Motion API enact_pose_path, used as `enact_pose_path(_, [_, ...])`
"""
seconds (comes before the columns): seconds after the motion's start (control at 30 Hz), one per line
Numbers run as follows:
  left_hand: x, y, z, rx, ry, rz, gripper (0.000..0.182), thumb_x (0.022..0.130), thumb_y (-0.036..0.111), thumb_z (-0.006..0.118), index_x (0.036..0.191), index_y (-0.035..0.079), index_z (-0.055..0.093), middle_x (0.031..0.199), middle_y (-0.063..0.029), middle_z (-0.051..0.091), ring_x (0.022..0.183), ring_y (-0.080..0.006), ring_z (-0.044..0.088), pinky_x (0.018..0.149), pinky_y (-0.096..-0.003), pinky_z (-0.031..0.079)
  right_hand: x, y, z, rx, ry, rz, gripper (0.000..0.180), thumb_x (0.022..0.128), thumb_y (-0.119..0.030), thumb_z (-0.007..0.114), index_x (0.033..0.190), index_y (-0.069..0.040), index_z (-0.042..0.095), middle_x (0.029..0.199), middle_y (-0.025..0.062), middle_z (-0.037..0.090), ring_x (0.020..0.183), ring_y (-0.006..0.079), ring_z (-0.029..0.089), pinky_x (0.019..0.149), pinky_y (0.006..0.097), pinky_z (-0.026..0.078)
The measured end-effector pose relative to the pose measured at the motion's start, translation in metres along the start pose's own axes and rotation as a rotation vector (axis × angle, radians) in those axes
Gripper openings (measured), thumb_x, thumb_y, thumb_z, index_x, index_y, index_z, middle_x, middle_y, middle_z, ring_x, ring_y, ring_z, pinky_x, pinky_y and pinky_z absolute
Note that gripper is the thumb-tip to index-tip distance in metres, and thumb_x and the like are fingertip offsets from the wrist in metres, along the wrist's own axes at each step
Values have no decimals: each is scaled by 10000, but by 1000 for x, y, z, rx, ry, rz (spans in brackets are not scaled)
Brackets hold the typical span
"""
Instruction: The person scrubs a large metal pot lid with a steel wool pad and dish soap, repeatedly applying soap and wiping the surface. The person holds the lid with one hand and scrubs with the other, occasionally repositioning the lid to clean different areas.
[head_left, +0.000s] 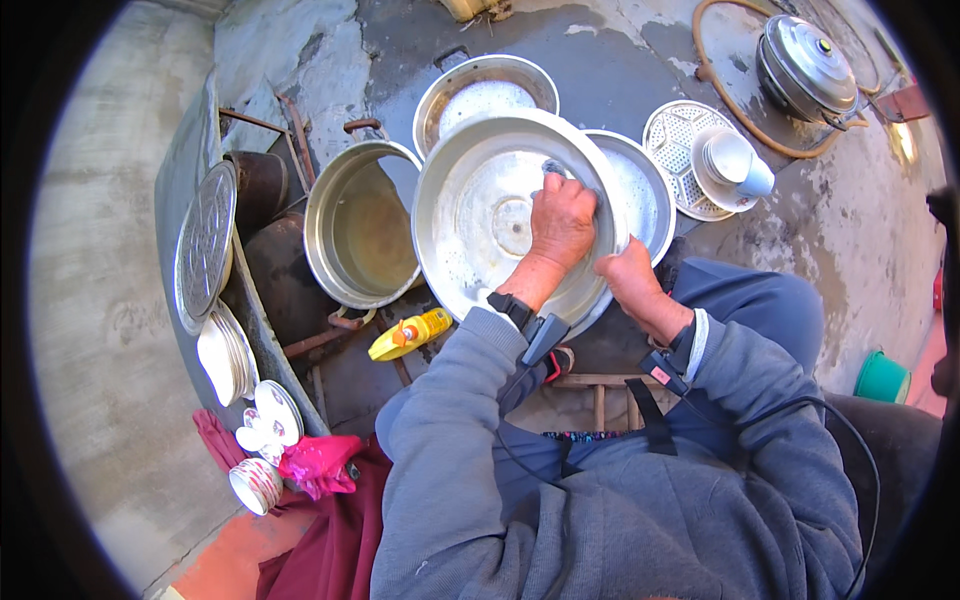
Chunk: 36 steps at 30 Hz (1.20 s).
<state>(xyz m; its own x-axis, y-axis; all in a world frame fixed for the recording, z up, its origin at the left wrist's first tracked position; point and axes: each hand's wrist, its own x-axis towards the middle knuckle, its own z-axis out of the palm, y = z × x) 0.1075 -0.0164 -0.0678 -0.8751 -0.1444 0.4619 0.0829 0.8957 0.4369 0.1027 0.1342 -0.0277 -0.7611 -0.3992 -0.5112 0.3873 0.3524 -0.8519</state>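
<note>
A large aluminium basin (469, 191) is tilted in front of me, its inside facing up at me. My left hand (564, 219) is inside it, closed around a grey scouring pad (553, 166) pressed to the inner wall; the hand hides most of the pad. On the near right rim, my right hand (637, 281) grips the basin with the thumb at the edge. Beneath and behind the basin are a metal pan with suds (544, 75) and another sudsy basin (649, 176), both partly covered. To the left stands a deep two-handled pot (364, 217) holding cloudy water.
A yellow detergent bottle (409, 335) lies near my left forearm. Stacked plates (225, 356), bowls (255, 486) and a round metal tray (208, 240) line a slab at left. Right are a perforated steamer plate (679, 142) with dishes, a lidded pot (806, 71) and a hose (739, 127).
</note>
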Motion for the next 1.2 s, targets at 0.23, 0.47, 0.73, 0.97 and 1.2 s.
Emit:
enact_pose_path(0.23, [25,-50,-2,180,-81,3,86,730,45,630,757,101,690,807,-83,632,857,-325,569,720,-412,518,0,5,1,21,6,18,492,733,19,606,1222,74,595,1033,181,710,936,257,678,845,346,524])
enact_pose_path(0.47, [28,-119,-10,338,-1,-356,103,785,82,632,788,113,730,858,-91,680,919,-355,597,767,-453,527,-2,0,3,65,22,-13,501,744,3,612,1240,74,593,1053,184,713,940,266,681,863,345,520])
enact_pose_path(0.73, [28,-25,3,63,33,-69,56,724,70,692,750,110,663,832,-62,626,875,-337,569,732,-442,515,-4,1,3,28,-7,-6,455,747,0,614,1198,60,612,1007,157,716,896,251,681,821,352,530])
enact_pose_path(0.97, [2,-117,-43,227,192,-376,71,760,74,683,731,113,630,791,-84,620,844,-355,564,757,-467,472,-6,8,45,-41,-77,-81,438,725,-41,620,1145,83,632,965,223,717,900,294,700,837,375,531])
enact_pose_path(1.2, [4,-56,-4,-20,37,-252,47,745,75,682,735,103,646,830,-92,645,872,-369,563,760,-471,490,5,-2,37,138,-5,101,388,706,-9,655,1079,97,654,886,143,701,747,237,658,683,351,514])
